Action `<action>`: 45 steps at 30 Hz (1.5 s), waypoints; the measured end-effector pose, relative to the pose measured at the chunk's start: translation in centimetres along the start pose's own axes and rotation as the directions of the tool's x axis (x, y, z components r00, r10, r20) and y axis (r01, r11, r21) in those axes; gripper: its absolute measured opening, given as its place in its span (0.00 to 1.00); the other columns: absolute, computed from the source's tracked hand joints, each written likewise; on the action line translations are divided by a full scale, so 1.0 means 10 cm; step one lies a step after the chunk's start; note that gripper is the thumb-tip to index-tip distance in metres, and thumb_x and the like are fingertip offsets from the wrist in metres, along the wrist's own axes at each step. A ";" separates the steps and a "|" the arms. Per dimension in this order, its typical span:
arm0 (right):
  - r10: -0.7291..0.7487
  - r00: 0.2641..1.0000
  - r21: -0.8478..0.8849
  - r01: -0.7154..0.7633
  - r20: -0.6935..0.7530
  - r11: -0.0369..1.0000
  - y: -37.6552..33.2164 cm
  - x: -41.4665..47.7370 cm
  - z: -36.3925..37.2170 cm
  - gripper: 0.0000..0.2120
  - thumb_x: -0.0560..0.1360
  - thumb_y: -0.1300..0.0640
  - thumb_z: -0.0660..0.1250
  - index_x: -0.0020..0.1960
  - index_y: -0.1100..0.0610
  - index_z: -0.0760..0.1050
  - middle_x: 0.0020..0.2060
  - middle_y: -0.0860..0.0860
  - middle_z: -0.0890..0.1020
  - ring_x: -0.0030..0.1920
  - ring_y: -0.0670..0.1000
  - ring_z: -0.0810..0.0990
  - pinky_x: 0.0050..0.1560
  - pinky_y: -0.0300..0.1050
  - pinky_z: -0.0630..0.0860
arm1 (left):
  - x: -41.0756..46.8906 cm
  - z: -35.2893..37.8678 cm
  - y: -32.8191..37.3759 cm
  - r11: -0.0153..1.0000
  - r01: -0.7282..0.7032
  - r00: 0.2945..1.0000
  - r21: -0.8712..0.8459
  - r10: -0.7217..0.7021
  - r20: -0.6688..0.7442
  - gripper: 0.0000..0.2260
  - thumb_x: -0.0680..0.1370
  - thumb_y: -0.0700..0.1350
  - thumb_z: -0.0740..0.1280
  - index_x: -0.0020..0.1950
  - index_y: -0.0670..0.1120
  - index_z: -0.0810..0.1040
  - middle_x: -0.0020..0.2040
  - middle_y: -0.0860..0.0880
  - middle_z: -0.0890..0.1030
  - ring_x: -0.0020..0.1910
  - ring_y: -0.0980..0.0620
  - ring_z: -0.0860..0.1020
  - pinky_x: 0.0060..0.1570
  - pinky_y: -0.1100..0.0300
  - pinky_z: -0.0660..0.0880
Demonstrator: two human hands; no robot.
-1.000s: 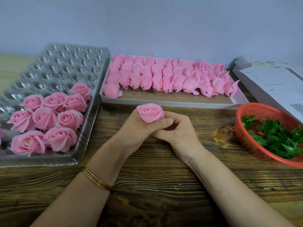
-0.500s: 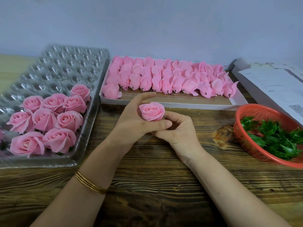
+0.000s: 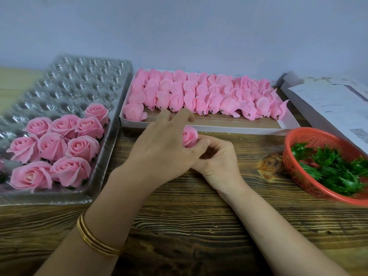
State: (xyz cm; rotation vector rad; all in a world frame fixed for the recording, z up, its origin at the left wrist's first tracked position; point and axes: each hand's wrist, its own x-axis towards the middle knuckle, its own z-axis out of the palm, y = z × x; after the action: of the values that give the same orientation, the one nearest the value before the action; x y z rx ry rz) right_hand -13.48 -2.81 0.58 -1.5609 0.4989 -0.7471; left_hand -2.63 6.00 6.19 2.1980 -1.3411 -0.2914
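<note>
Pink rose [image 3: 190, 136] is held just above the wooden surface [image 3: 199, 216], centre, right in front of the white box [image 3: 219, 129] of loose pink buds [image 3: 199, 94]. Right grip [image 3: 217, 156] is curled under it and holds the base. Left grip [image 3: 165, 150] wraps it from the left: thumb across the near side, fingers [image 3: 179, 116] half-spread over the top. Clear plastic tray [image 3: 65, 80] on the left holds the finished roses [image 3: 57, 146]. Red basket [image 3: 318, 136] of green leaves [image 3: 334, 168] on the right, papers [image 3: 328, 104] behind it. Gold bangles [image 3: 93, 240] on the left wrist.
</note>
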 end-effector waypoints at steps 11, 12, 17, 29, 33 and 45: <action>-0.044 0.998 -0.056 0.047 0.044 0.997 0.05 0.01 0.00 0.18 0.63 0.77 0.76 0.50 0.65 0.82 0.38 0.45 0.84 0.40 0.37 0.80 0.44 0.32 0.75 | 0.01 0.08 0.06 0.999 -0.022 0.998 0.050 0.019 0.052 0.13 0.76 0.57 0.67 0.49 0.54 0.64 0.46 0.54 0.69 0.45 0.48 0.72 0.37 0.57 0.62; -0.043 0.998 -0.054 0.045 0.040 0.998 0.05 0.01 0.00 0.18 0.63 0.77 0.76 0.50 0.64 0.82 0.38 0.46 0.84 0.40 0.38 0.80 0.44 0.32 0.75 | 0.01 0.09 0.05 0.999 -0.015 0.998 0.046 0.012 0.061 0.13 0.77 0.56 0.67 0.49 0.54 0.64 0.47 0.53 0.69 0.45 0.47 0.73 0.40 0.56 0.63; -0.026 0.999 -0.091 0.030 0.041 0.995 0.05 0.00 0.02 0.19 0.62 0.76 0.77 0.48 0.61 0.82 0.35 0.42 0.83 0.37 0.37 0.79 0.42 0.32 0.75 | 0.02 0.09 0.02 0.999 0.006 0.995 0.033 -0.009 0.095 0.11 0.78 0.52 0.66 0.49 0.52 0.64 0.45 0.54 0.69 0.43 0.47 0.73 0.34 0.57 0.61; 0.010 0.999 -0.132 -0.004 0.045 0.991 0.05 0.01 0.02 0.18 0.63 0.72 0.78 0.48 0.58 0.82 0.37 0.45 0.84 0.40 0.41 0.81 0.45 0.36 0.78 | 0.03 0.10 -0.04 0.999 -0.038 0.991 -0.012 0.039 0.125 0.08 0.79 0.52 0.66 0.48 0.55 0.66 0.47 0.53 0.71 0.44 0.51 0.73 0.34 0.62 0.62; 0.022 0.999 -0.137 -0.016 0.044 0.990 0.06 0.01 0.03 0.18 0.63 0.72 0.79 0.47 0.57 0.81 0.36 0.44 0.84 0.40 0.41 0.81 0.44 0.36 0.77 | 0.05 0.09 -0.06 0.999 -0.045 0.990 -0.017 0.047 0.132 0.09 0.78 0.50 0.67 0.45 0.56 0.66 0.46 0.53 0.71 0.43 0.54 0.72 0.35 0.61 0.62; 0.149 0.987 -0.102 -0.142 0.067 0.985 0.03 0.02 0.02 0.23 0.66 0.72 0.77 0.58 0.61 0.79 0.50 0.57 0.83 0.43 0.48 0.77 0.54 0.43 0.79 | -0.12 -0.15 -0.14 0.998 -0.069 0.997 0.013 0.069 0.023 0.09 0.79 0.42 0.65 0.42 0.52 0.67 0.42 0.53 0.72 0.40 0.55 0.71 0.40 0.57 0.67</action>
State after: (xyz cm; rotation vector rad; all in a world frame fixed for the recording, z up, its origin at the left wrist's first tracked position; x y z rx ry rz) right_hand -13.13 -2.86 0.31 -1.6174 0.5945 -0.5578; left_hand -1.46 8.06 6.59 2.1603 -1.4312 -0.2824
